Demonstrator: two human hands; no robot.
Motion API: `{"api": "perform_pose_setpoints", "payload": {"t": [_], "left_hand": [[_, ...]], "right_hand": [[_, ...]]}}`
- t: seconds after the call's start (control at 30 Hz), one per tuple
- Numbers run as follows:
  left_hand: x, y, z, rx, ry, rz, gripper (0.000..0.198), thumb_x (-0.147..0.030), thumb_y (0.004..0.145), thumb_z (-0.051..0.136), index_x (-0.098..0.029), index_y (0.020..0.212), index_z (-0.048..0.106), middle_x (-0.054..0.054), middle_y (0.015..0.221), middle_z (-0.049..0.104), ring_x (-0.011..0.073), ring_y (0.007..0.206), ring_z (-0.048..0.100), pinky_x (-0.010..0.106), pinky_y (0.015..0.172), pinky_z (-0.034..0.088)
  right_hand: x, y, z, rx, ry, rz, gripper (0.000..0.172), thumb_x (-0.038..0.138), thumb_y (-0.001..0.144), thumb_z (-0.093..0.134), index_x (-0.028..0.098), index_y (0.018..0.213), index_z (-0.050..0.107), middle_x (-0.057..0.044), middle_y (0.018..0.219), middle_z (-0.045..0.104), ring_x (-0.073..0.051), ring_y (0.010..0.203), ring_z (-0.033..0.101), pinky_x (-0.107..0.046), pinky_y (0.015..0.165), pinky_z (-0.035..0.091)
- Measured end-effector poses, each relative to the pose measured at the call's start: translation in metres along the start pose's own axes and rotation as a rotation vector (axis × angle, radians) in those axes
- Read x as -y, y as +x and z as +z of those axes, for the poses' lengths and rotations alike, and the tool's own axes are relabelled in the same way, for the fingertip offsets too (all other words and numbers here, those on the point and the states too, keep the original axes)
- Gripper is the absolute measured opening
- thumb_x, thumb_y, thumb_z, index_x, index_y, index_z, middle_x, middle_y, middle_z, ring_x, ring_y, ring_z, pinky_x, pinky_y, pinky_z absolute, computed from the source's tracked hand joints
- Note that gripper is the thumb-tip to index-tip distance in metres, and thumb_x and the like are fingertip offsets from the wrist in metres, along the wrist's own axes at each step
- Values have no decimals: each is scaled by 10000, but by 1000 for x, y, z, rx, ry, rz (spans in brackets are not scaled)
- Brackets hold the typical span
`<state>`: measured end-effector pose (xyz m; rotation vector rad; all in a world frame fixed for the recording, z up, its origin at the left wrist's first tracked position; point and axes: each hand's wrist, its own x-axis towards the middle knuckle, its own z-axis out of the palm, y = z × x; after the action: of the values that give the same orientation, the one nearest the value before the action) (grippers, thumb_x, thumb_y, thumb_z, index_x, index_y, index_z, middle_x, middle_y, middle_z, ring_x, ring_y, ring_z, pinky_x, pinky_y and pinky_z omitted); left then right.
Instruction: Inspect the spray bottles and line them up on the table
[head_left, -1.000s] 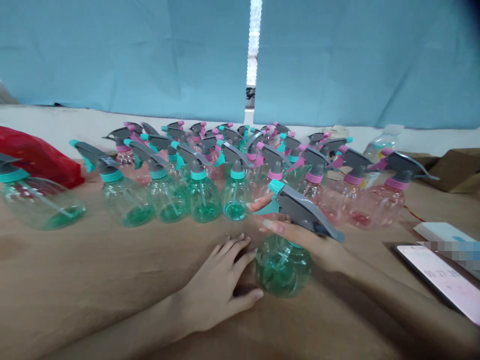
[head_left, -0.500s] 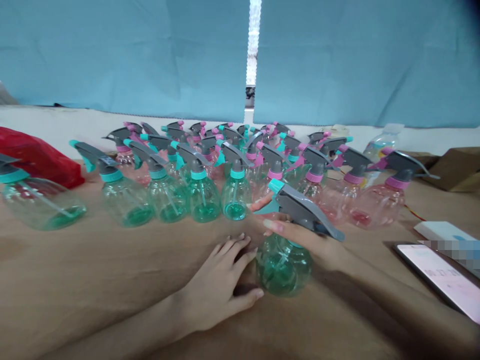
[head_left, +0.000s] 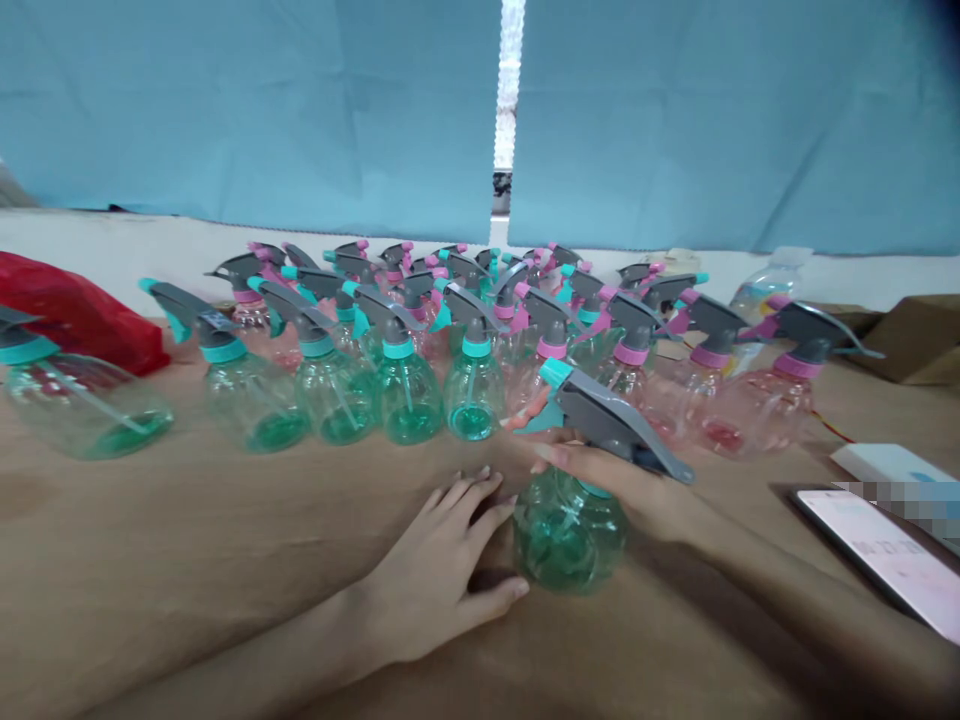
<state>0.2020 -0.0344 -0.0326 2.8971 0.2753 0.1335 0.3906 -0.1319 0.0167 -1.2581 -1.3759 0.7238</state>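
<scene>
A clear green spray bottle (head_left: 570,545) with a grey and turquoise trigger head stands near the front of the table, just right of the middle. My right hand (head_left: 600,470) is wrapped round its neck below the head, with the index finger reaching forward by the turquoise trigger. Beside the bottle, on its left, my left hand (head_left: 442,570) lies flat on the table with its fingers spread. The left fingertips come close to the bottle's side; whether they touch it I cannot tell.
Behind stand rows of spray bottles, green ones (head_left: 409,400) to the left and pink ones (head_left: 757,410) to the right. A red plastic bag (head_left: 75,320) lies far left. On the right are a phone (head_left: 877,550), a white box (head_left: 892,470) and a brown cardboard box (head_left: 915,340).
Almost nothing differs. My right hand keeps its hold on the spray bottle's neck, and my left hand stays flat on the table. The whole view has shifted very slightly.
</scene>
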Motion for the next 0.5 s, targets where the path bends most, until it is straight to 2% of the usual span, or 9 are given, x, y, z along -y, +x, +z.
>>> {"api": "perform_pose_setpoints", "payload": {"t": [0.2, 0.37, 0.5], "left_hand": [[-1, 1, -1, 6, -2, 1, 590, -523, 880, 501, -154, 1336, 440, 152, 1448, 339, 328, 1328, 286, 522, 1042, 277], [1, 1, 0, -28, -23, 10, 569, -515, 878, 511, -181, 1333, 440, 136, 1440, 357, 331, 1319, 304, 521, 1037, 285], [1, 0, 0, -26, -29, 10, 560, -515, 877, 515, -188, 1326, 447, 133, 1445, 350, 328, 1320, 305, 515, 1043, 280]], "right_hand": [[3, -2, -3, -25, -4, 42, 149, 215, 767, 599, 259, 908, 624, 23, 823, 637, -135, 732, 583, -252, 657, 475], [7, -3, -3, -18, 19, 43, 99, 211, 762, 588, 253, 849, 613, 36, 777, 621, -128, 669, 571, -257, 608, 472], [4, -1, -3, 5, 25, 10, 174, 260, 782, 593, 288, 951, 624, 25, 742, 622, -166, 732, 602, -293, 661, 489]]}}
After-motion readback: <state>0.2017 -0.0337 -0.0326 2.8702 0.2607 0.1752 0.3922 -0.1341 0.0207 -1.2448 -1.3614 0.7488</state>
